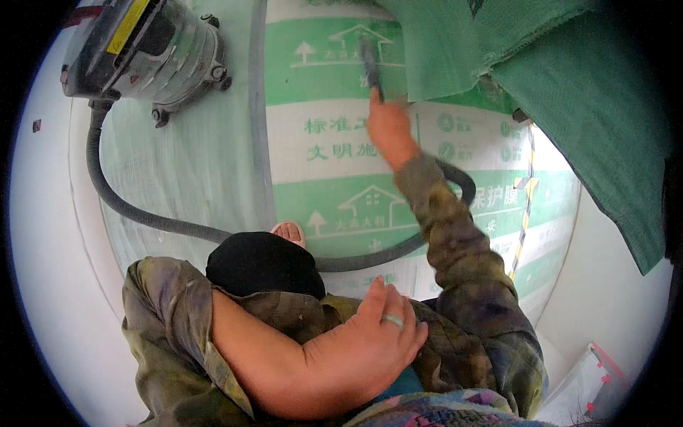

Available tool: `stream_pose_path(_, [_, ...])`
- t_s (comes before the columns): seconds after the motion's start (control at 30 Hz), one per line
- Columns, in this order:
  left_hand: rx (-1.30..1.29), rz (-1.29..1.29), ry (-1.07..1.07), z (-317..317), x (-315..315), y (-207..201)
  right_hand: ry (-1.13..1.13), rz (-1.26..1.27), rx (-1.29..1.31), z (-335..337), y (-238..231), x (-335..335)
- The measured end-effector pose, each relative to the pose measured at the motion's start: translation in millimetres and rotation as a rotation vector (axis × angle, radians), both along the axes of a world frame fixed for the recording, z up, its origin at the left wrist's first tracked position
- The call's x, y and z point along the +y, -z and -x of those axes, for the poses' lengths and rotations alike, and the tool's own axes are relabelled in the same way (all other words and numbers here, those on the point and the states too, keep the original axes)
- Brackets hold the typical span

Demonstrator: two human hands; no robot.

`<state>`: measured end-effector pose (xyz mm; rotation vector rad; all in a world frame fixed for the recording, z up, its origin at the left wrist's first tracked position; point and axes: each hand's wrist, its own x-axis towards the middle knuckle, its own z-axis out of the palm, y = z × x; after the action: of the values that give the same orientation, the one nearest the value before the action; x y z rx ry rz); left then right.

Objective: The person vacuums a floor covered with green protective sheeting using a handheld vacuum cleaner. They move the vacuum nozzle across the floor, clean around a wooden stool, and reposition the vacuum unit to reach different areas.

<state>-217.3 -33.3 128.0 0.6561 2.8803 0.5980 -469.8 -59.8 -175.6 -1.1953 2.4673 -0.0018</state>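
My right arm reaches far forward, and my right hand (391,132) is closed around a dark, slim vacuum nozzle (371,67), blurred at its far end. The nozzle points away from me over the green and white printed floor film (341,153). From the vacuum cleaner, a grey ribbed hose (163,226) runs past my knee and loops behind my right sleeve; its join to the nozzle is hidden. My left hand (370,341), with a pale ring on one finger, lies across my lap, its fingers loosely stretched and holding nothing.
A vacuum cleaner (163,60) with a clear drum and casters stands at the far left. Green woven cloth (583,107) hangs down at the upper right. Yellow-black striped tape (526,206) runs along the right side. A clear bag with red edging (587,384) is near right.
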Motion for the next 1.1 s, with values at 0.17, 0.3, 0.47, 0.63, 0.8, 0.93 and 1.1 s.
stream_pose_path(0.17, [0.045, -0.017, 0.032, 5, 7, 2, -0.039, -0.018, 0.032, -13, 8, 6])
stream_pose_path(0.3, [0.044, -0.032, 0.043, 5, 13, 2, 0.111, 0.139, 0.008, 38, 9, -35])
stream_pose_path(0.47, [0.052, -0.011, 0.011, -2, 4, 1, 0.108, -0.029, -0.073, -30, -1, 32])
stream_pose_path(0.63, [0.074, -0.022, 0.048, -2, 2, 3, 0.182, -0.091, -0.126, -27, 2, 37])
stream_pose_path(0.8, [0.069, 0.020, 0.044, -7, 8, 1, 0.196, -0.016, 0.027, 45, 18, -14])
stream_pose_path(0.93, [0.079, 0.003, 0.034, -10, 9, 1, 0.218, 0.089, 0.027, 29, 20, -7])
stream_pose_path(1.1, [0.029, -0.059, 0.059, -6, 2, -1, 0.181, -0.086, -0.208, -44, -18, 62])
